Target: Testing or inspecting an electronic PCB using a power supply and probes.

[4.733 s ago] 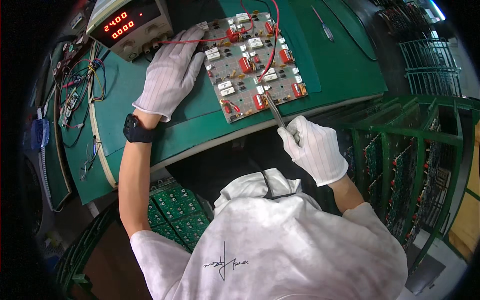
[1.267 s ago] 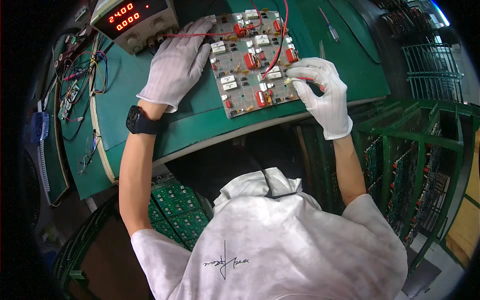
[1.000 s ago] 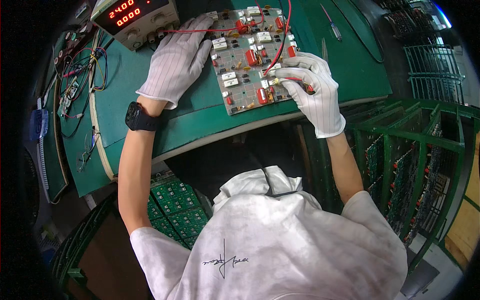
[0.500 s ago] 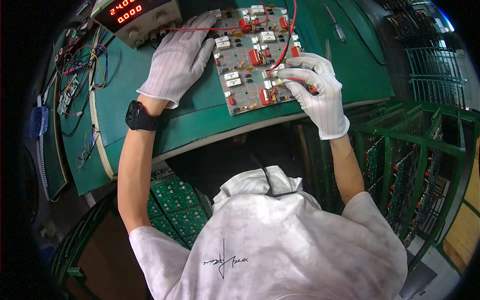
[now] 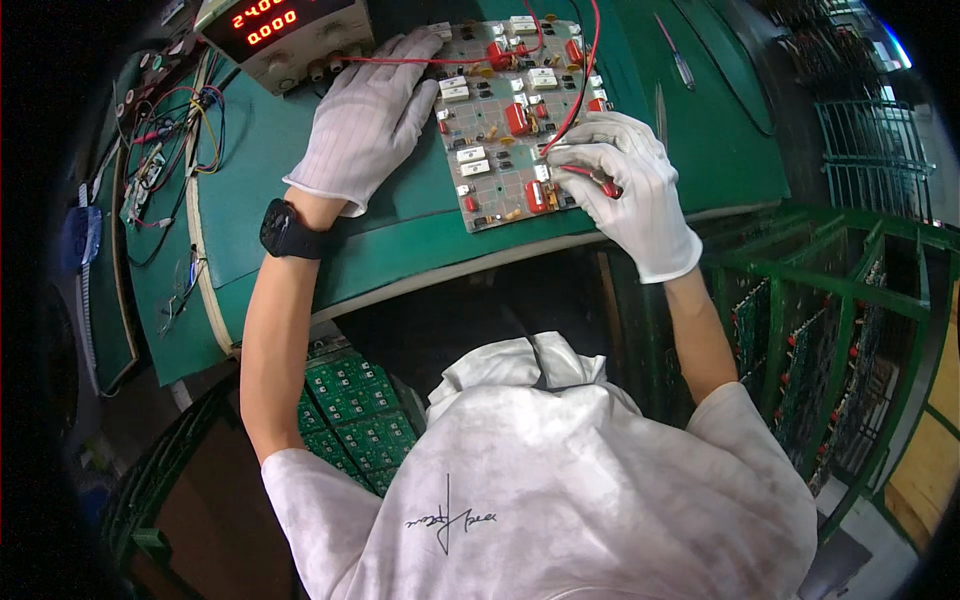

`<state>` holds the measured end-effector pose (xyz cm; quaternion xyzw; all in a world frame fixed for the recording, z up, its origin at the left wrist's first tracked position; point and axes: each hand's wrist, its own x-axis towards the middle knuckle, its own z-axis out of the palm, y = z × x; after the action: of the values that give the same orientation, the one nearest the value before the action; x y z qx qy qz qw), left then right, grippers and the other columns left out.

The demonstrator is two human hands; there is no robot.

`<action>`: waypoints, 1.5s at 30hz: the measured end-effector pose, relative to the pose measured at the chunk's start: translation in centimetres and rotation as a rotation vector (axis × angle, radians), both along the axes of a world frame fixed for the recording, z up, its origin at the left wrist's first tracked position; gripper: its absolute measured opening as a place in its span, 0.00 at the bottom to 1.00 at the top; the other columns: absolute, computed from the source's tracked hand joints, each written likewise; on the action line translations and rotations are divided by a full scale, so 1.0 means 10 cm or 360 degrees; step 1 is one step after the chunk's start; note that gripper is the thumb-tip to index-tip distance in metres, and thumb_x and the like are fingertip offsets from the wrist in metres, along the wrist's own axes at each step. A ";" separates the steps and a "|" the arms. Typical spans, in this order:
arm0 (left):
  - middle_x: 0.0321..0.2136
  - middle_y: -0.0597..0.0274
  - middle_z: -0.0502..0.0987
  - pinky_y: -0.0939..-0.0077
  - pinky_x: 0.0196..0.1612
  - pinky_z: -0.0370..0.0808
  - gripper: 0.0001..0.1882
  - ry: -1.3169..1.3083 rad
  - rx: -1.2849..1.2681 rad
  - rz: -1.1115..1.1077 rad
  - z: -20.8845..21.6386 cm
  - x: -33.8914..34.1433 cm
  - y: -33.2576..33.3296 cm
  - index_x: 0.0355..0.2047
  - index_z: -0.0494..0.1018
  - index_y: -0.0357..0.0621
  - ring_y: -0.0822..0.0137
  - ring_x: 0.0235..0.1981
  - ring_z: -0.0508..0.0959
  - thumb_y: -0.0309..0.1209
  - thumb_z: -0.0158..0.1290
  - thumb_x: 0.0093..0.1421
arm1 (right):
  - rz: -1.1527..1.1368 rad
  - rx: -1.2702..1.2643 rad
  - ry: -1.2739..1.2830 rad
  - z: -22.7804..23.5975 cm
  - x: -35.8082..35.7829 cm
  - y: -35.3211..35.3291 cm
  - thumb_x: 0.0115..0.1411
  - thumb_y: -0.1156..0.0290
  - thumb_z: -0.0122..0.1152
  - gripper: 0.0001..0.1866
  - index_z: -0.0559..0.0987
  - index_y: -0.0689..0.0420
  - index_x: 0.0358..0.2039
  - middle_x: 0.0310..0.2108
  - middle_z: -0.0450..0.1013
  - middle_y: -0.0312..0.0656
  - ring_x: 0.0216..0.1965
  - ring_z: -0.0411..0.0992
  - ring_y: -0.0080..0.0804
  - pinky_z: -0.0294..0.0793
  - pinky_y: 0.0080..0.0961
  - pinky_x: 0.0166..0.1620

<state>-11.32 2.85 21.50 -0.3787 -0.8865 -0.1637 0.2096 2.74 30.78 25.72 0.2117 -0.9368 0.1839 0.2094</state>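
A grey panel of circuit boards (image 5: 487,120), with red, white and yellowish components, lies on the green-topped bench. My left hand (image 5: 365,130), in a white striped glove, rests with fingers stretched out over the panel's upper left edge. Over the panel's lower right part, my gloved right hand (image 5: 632,180) is closed round a pair of red and black wire leads (image 5: 577,104). A red piece (image 5: 607,187) on the leads shows between its fingers. The fingertips reach close to the board's components; whether the lead ends touch them is hidden.
A power supply (image 5: 285,48) with a lit red display stands at the upper left, a red wire running from it across the panel. Right of the panel lie a screwdriver (image 5: 683,70) and a thin pointed metal tool (image 5: 660,112). Tangled wires (image 5: 207,125) lie left; a green board rack (image 5: 850,275) stands right.
The pale connector seen at my right fingertips is now hidden, and the red piece shows more plainly between the fingers. Bench, panel and left hand appear slightly further right in view.
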 end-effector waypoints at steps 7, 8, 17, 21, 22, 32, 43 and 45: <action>0.63 0.51 0.73 0.54 0.66 0.67 0.26 0.0016 -0.0001 0.0032 -0.02 0.01 -0.01 0.67 0.66 0.48 0.50 0.63 0.72 0.42 0.46 0.73 | 0.0100 0.0038 -0.0100 0.23 -0.12 0.01 0.55 0.38 0.72 0.36 0.83 0.62 0.45 0.47 0.79 0.52 0.54 0.76 0.50 0.74 0.45 0.59; 0.63 0.52 0.72 0.54 0.66 0.67 0.26 0.0030 0.0023 0.0024 -0.02 0.01 -0.02 0.67 0.66 0.48 0.51 0.63 0.72 0.42 0.46 0.73 | 0.0138 0.0028 -0.0124 0.25 -0.14 -0.01 0.56 0.36 0.69 0.37 0.82 0.62 0.45 0.48 0.79 0.53 0.54 0.76 0.51 0.74 0.45 0.59; 0.64 0.52 0.72 0.54 0.67 0.67 0.26 0.0059 -0.0006 0.0040 -0.05 -0.03 -0.03 0.67 0.65 0.48 0.52 0.65 0.71 0.41 0.46 0.72 | 0.0528 0.0125 -0.0718 0.45 -0.62 0.25 0.71 0.53 0.57 0.21 0.83 0.60 0.44 0.41 0.81 0.47 0.43 0.80 0.45 0.78 0.36 0.50; 0.64 0.52 0.72 0.55 0.66 0.67 0.26 0.0056 0.0020 0.0011 -0.04 -0.02 0.01 0.68 0.65 0.49 0.52 0.65 0.71 0.42 0.46 0.73 | 0.0580 0.0368 -0.0496 0.20 -0.71 0.26 0.66 0.50 0.63 0.21 0.85 0.57 0.42 0.40 0.82 0.47 0.42 0.80 0.41 0.78 0.34 0.49; 0.64 0.52 0.72 0.55 0.66 0.67 0.26 0.0056 0.0020 0.0015 -0.05 -0.02 0.00 0.68 0.65 0.49 0.52 0.65 0.71 0.42 0.46 0.73 | 0.0546 0.0392 -0.0474 0.25 -0.70 0.21 0.64 0.49 0.65 0.22 0.85 0.57 0.40 0.39 0.82 0.46 0.41 0.80 0.39 0.77 0.32 0.46; 0.65 0.52 0.70 0.56 0.68 0.65 0.27 0.0012 -0.0027 0.0025 0.00 0.00 0.02 0.68 0.64 0.47 0.52 0.66 0.69 0.42 0.45 0.73 | 0.0674 0.0453 -0.0031 0.30 -0.77 0.22 0.69 0.62 0.62 0.13 0.84 0.59 0.40 0.32 0.79 0.43 0.29 0.78 0.38 0.78 0.32 0.37; 0.66 0.55 0.70 0.56 0.68 0.65 0.26 0.0007 0.0035 -0.0029 -0.02 -0.02 0.01 0.69 0.63 0.50 0.53 0.67 0.68 0.40 0.45 0.73 | 0.0089 -0.0208 -0.0613 0.37 -0.18 0.82 0.65 0.65 0.67 0.11 0.86 0.59 0.41 0.38 0.84 0.43 0.37 0.83 0.33 0.80 0.26 0.43; 0.66 0.56 0.70 0.56 0.68 0.65 0.26 -0.0024 0.0003 -0.0001 0.02 -0.01 0.02 0.69 0.63 0.50 0.53 0.68 0.68 0.40 0.46 0.73 | 0.0012 -0.0306 -0.0612 0.27 -0.13 0.86 0.65 0.65 0.67 0.11 0.86 0.59 0.41 0.37 0.84 0.43 0.37 0.82 0.34 0.79 0.26 0.43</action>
<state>-11.39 3.04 21.70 -0.3774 -0.8878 -0.1675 0.2031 1.45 39.40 28.40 0.1551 -0.9368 0.3103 0.0453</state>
